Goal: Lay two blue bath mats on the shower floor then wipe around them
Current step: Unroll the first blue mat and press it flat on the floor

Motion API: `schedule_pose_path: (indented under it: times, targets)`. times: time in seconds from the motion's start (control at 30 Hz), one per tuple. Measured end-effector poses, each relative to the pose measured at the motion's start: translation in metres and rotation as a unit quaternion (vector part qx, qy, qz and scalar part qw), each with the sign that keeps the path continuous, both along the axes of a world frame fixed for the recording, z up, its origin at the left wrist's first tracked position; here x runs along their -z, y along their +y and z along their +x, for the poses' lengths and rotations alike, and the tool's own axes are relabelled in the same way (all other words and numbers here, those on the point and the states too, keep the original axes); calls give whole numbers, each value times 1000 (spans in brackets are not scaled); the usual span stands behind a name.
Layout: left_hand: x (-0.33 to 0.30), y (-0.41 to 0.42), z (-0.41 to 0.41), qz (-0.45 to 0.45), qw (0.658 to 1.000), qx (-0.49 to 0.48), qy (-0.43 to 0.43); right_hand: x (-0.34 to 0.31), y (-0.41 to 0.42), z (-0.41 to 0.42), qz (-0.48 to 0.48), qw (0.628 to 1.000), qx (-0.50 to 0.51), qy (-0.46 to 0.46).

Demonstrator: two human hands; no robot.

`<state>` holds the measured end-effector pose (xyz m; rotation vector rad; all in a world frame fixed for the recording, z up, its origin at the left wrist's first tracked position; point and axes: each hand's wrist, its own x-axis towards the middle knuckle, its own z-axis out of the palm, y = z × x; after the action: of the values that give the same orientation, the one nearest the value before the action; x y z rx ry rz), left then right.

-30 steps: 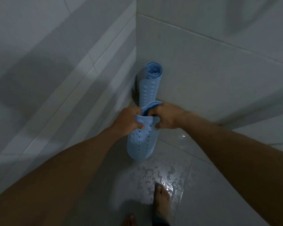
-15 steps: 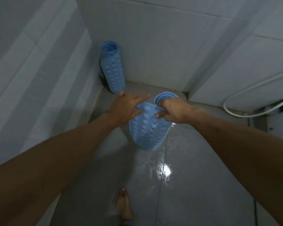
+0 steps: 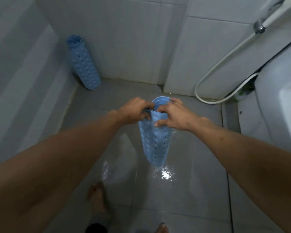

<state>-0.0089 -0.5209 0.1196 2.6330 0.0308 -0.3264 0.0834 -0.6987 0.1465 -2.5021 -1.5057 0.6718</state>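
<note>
Over the wet floor (image 3: 183, 195), the left hand (image 3: 134, 111) and right hand (image 3: 174, 115) both grip the top of a rolled blue mat (image 3: 155, 140) at centre, seemingly starting to unroll it, while the second mat (image 3: 83, 64) stands rolled in the corner at 10 o'clock, awaiting its turn.

The grey tiled shower floor (image 3: 183, 195) is wet, with a bright glare on the water near its middle. 1 rolled blue bath mat (image 3: 83, 64) stands on end on it in the far left corner, leaning against the wall tiles. 2 bare feet rest on the floor at the near edge, the left foot (image 3: 97, 197) further forward than the right foot (image 3: 161, 227).
</note>
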Motion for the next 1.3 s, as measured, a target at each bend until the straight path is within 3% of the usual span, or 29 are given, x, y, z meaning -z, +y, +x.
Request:
schedule_pose_path:
  times: [0.1,0.17,0.27,0.37,0.57,0.67,0.83,0.97,1.3]
  targets:
    - [2,-17,-13,-18,999,41,-6,-1,-36,18,-25,987,-121,-100]
    - [2,-24,-23,-31,997,70,-14,0,-55,30,-28,980,-138,-138]
    - [4,-27,-31,-14,995,92,-26,4,-65,33,16,971,-191,-143]
    - [2,-24,-39,30,998,42,-29,14,-61,18,43,970,-213,-112]
    - [18,1,-93,88,993,-58,51,35,-52,-23,129,978,-121,-113]
    - [22,4,-111,144,985,-58,73,38,-36,-46,89,980,-104,-144]
    - [35,7,-134,75,988,-81,110,38,-21,-84,-68,994,4,-85]
    - [32,12,-143,92,986,-95,103,45,-9,-110,11,985,168,45]
    - [70,5,-179,140,976,-111,129,100,-10,-141,-170,982,71,45]
